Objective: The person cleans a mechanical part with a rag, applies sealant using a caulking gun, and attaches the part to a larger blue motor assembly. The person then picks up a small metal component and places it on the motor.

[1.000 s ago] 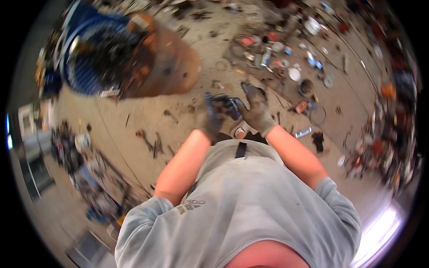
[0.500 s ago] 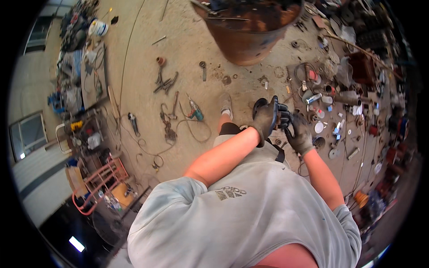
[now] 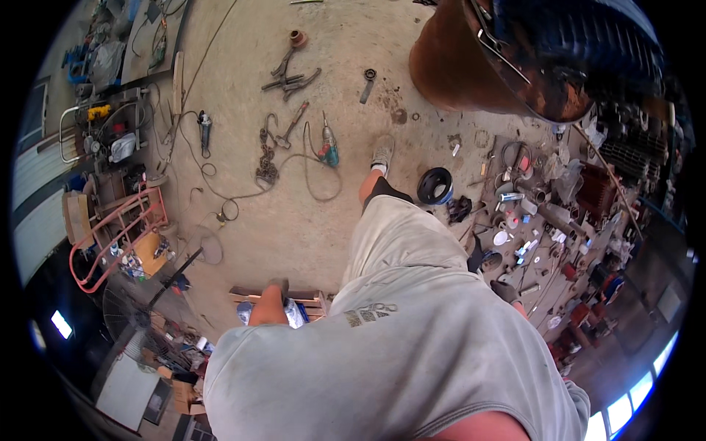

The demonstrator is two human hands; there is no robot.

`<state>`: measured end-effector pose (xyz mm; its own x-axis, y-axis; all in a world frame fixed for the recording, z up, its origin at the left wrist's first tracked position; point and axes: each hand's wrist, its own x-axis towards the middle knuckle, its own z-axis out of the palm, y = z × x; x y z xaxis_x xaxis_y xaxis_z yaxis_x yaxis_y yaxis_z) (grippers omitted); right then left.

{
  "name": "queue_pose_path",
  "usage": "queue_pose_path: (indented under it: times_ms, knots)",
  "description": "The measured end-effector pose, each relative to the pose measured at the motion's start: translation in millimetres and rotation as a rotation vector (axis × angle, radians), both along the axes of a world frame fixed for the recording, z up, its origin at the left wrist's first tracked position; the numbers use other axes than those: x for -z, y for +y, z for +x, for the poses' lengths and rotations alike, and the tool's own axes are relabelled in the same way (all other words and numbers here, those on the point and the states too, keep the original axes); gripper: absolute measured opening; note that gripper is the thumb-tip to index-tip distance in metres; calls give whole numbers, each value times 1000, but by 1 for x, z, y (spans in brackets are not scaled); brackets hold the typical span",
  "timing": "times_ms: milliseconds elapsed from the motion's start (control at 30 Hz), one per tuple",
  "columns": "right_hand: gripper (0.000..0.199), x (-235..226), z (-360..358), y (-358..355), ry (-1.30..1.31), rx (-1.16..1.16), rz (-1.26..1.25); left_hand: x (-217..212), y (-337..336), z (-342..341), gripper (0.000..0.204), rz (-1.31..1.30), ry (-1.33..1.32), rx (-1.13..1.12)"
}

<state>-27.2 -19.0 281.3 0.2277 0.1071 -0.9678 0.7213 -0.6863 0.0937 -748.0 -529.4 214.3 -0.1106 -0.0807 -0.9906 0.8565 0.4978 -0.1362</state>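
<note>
My left hand [image 3: 279,285], in a dark work glove, hangs low at my left side above a wooden pallet; its fingers are too small to make out. At my right side my right hand [image 3: 506,292], also gloved, hangs close to my shorts, near a scatter of small parts; its fingers are hidden. A black ring-shaped part [image 3: 424,192] rests on the floor to the right of my forward shoe [image 3: 382,153]. Beside it is a crumpled-looking black object [image 3: 460,209] whose kind I cannot make out.
A rusty drum [image 3: 448,66] stands at the far right with a dark blue ribbed machine on top. A corded drill [image 3: 329,147], a chain [image 3: 266,167], a puller [image 3: 291,81] and an angle grinder [image 3: 205,132] lie on the floor. A red-framed cart [image 3: 158,209] stands left.
My hands have parted from in front of me and dropped to my sides. The black ring now shows uncovered on the floor. My view has turned, shifting the drum to the right.
</note>
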Motion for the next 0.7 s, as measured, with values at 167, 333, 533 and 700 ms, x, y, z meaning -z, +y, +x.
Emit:
queue_pose_path:
  times_ms: [167,333,533,700]
  knots:
    - [38,9,-75,107,35,20,320,37,48,63,39,-319,325,-1313]
    - [39,12,-114,132,178,-65,424,44,143,59,48,-166,295,-1563]
    - [42,14,-99,91,121,-28,519,20,206,35,41,60,289,-1456]
    - [32,-2,213,-9,-155,-995,594,81,259,130,45,94,-113,-1300]
